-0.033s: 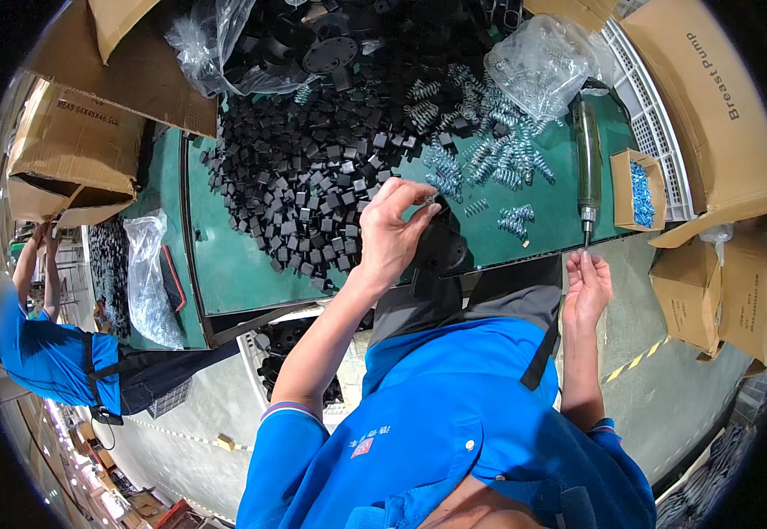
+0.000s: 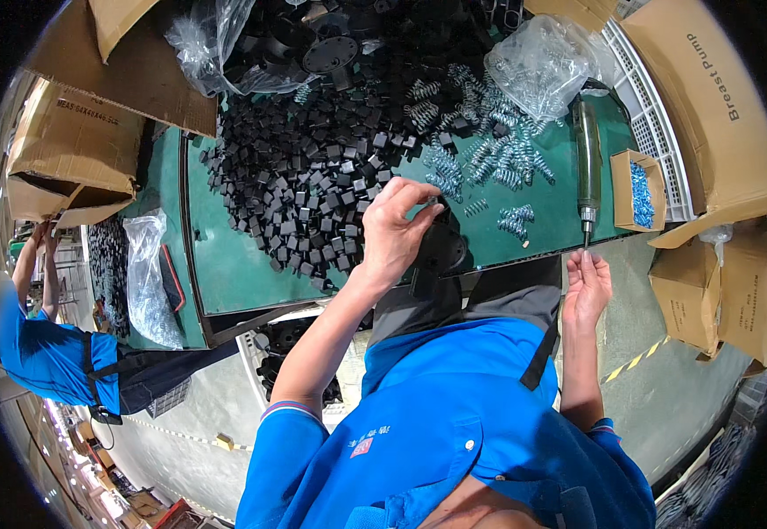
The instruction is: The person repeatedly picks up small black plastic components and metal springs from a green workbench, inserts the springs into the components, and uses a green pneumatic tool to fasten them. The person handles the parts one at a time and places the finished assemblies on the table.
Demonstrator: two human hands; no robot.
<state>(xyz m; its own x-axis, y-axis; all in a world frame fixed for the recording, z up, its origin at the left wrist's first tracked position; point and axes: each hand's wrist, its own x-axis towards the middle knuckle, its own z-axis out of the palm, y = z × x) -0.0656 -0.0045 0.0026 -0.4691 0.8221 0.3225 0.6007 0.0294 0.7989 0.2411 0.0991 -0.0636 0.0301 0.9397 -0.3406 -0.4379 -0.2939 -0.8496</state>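
My left hand (image 2: 390,227) is closed in a pinch above the green bench's near edge, with thumb and forefinger meeting on something too small to make out. Just below its fingertips is a black plastic part (image 2: 443,250) with a rounded end, partly hidden by the hand. Past those fingers lie metal coil springs (image 2: 514,166), loose and in clumps. My right hand (image 2: 587,289) is also closed in a pinch, right at the bit tip of a dark, tube-shaped power screwdriver (image 2: 588,154). Whatever those fingers grip is hidden.
A large heap of small black blocks (image 2: 304,176) covers the left of the bench (image 2: 242,286). Blue screws fill a small carton (image 2: 641,196) right of the screwdriver. Clear plastic bags (image 2: 542,66) and large cardboard boxes (image 2: 718,106) edge the area. A co-worker (image 2: 62,357) stands far left.
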